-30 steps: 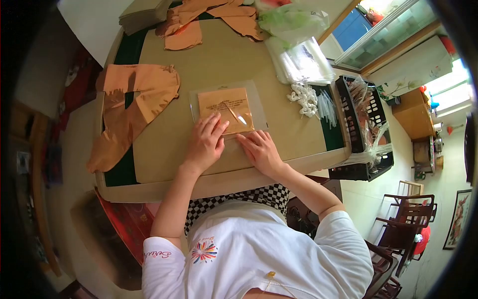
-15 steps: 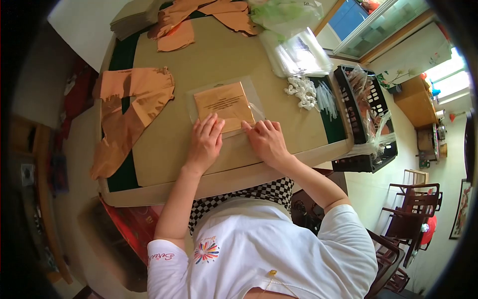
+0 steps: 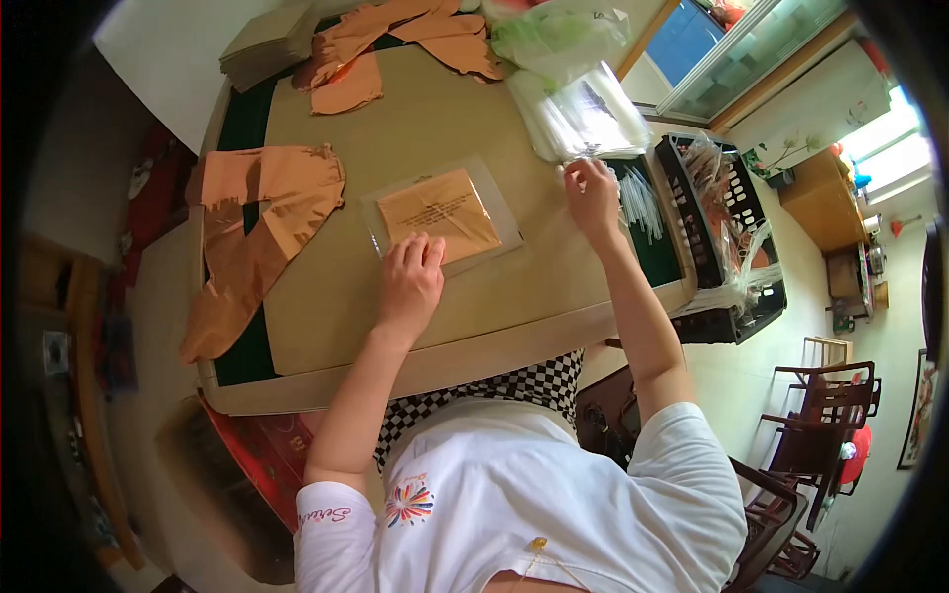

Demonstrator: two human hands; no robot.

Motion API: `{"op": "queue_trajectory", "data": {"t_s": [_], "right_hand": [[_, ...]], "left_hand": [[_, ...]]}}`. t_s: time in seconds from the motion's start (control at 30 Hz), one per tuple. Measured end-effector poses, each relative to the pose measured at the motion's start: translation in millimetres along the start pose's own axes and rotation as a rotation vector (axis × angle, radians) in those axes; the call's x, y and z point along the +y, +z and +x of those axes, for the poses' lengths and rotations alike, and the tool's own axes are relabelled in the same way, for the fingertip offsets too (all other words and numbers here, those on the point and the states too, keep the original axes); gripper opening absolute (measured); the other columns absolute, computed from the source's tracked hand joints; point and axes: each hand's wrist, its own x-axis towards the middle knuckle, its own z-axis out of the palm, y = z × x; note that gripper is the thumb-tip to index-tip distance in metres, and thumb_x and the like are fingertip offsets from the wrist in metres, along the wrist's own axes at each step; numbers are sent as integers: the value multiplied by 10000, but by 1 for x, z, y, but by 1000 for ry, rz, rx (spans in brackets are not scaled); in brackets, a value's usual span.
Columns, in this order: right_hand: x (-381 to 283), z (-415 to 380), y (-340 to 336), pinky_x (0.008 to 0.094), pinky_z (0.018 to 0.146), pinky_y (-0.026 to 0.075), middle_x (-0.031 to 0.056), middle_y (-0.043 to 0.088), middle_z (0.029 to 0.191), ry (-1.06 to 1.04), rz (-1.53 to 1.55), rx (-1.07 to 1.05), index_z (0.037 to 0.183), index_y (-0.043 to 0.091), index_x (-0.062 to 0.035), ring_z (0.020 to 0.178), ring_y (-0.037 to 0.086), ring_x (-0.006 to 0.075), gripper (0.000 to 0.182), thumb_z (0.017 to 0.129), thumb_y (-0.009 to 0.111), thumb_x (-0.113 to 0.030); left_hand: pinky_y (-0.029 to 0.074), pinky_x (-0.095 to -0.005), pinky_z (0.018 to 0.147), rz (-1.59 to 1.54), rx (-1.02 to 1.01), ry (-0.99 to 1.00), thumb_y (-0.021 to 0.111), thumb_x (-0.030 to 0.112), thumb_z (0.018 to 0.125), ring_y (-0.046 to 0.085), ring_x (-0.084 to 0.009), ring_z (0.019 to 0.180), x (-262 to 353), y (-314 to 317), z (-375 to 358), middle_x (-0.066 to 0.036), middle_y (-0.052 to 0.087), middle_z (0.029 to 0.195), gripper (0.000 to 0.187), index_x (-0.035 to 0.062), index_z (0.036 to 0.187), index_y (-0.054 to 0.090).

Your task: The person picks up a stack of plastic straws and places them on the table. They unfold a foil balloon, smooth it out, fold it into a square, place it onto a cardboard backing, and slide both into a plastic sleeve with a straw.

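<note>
A flat orange-gold packet [image 3: 445, 208] with printed lines lies on a clear plastic sleeve [image 3: 501, 203] at the middle of the table. My left hand [image 3: 413, 277] rests on the packet's lower left corner, fingers close together. Off to the right, my right hand [image 3: 593, 203] is at the pile of small white items, its fingers bent and drawn together. Most of that pile is hidden behind the hand, and what the fingertips hold is too small to make out. Clear thin sticks [image 3: 641, 203] lie just to the right of this hand.
Shiny orange garment-like pieces [image 3: 267, 198] lie at the left, and more [image 3: 395, 35] at the back. A stack of clear bags [image 3: 583, 114] sits at the back right, under a greenish plastic bag [image 3: 563, 40]. Black crates [image 3: 692, 208] stand beyond the right edge.
My right hand has left the packet's lower right corner and moved right and away from me to the white pile. My left hand stays on the packet, which sits slightly farther left.
</note>
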Motion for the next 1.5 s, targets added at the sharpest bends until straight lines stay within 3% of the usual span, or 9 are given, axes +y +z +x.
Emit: {"op": "queue_trajectory", "data": {"t_s": [0.07,0.2,0.33,0.53,0.77,0.83,0.93,1.13,1.5], "right_hand": [[14,4,1,286,622,473,66,601,809,227,396,21,882,654,-71,668,582,169,63,825,636,-91],[28,-6,-7,231,581,441,20,614,761,121,290,175,957,655,-61,644,558,94,124,863,659,-142],[21,-16,-24,207,535,400,8,620,731,615,857,-178,890,625,-31,627,546,59,116,879,644,-145],[16,-25,-21,215,564,437,14,609,705,196,303,65,841,590,-22,600,554,74,100,893,599,-106],[-76,-76,-40,242,676,503,54,646,811,367,710,-738,975,612,17,746,627,101,107,872,597,-7],[-93,-106,-11,265,756,512,91,657,954,423,936,-570,1078,609,5,841,632,122,219,863,579,35],[-112,-132,-14,320,832,508,111,629,1084,30,533,-298,1147,603,-31,948,621,201,308,849,569,42],[-123,-143,-14,462,921,442,111,601,1086,-477,169,-338,1105,625,-69,1024,562,316,347,771,604,24],[-141,-146,-16,502,1102,259,102,534,1282,-513,33,-414,1250,544,-48,1245,464,254,438,817,597,-82]], "left_hand": [[424,-420,946,-21,36,-21,612,27,784,520,-298,1090,1,2,0,-120,558,1130,360,83,1136,561],[416,-432,949,-46,72,-33,608,53,806,522,-298,1090,1,3,-2,-131,574,1115,309,64,1114,590],[414,-442,952,-73,83,-44,606,50,805,521,-302,1089,0,5,-1,-132,574,1115,304,67,1108,595],[431,-428,944,-83,96,-44,615,9,777,526,-313,1089,0,3,-2,-120,560,1128,369,84,1136,573],[401,-433,977,-83,70,-55,628,66,784,518,-276,1106,0,0,-1,-109,573,1122,321,74,1104,606],[399,-428,979,-72,74,-53,631,67,780,518,-271,1107,1,0,-1,-106,574,1121,323,73,1103,608],[400,-424,978,-84,80,-46,628,63,781,517,-274,1108,-1,1,-2,-104,575,1120,325,71,1106,608],[407,-429,963,-138,118,-64,619,55,789,519,-287,1097,-2,5,-1,-111,576,1112,313,72,1100,599],[421,-424,947,-184,116,-73,610,36,799,524,-305,1086,-1,0,-1,-113,573,1109,314,75,1111,597]]}}
